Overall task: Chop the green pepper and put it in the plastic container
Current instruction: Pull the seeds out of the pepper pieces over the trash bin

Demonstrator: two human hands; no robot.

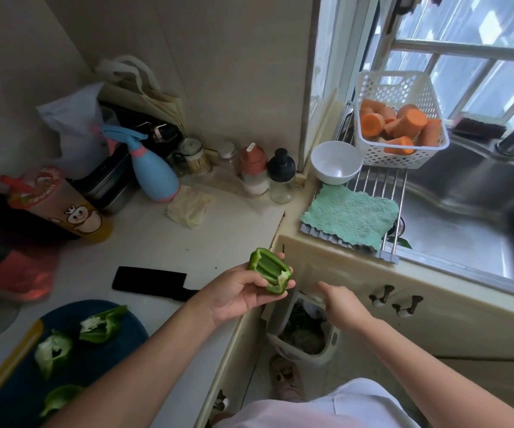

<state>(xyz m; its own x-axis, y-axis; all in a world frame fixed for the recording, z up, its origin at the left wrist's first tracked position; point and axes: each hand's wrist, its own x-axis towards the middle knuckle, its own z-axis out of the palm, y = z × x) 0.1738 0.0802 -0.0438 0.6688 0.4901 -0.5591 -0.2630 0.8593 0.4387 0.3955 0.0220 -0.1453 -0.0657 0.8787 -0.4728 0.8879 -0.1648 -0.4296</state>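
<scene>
Your left hand point(237, 291) palm-up past counter edge, fingers curled round pepper chunk point(269, 273). Your right hand point(342, 305) over bin point(303, 335), blurred, grip unclear. Three pepper pieces point(101, 324) on board point(123, 347); one knife point(149, 281).

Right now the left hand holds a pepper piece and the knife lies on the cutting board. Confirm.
Wrong: the head view shows the knife on the counter, off the cutting board. The left hand does hold a pepper piece.
</scene>
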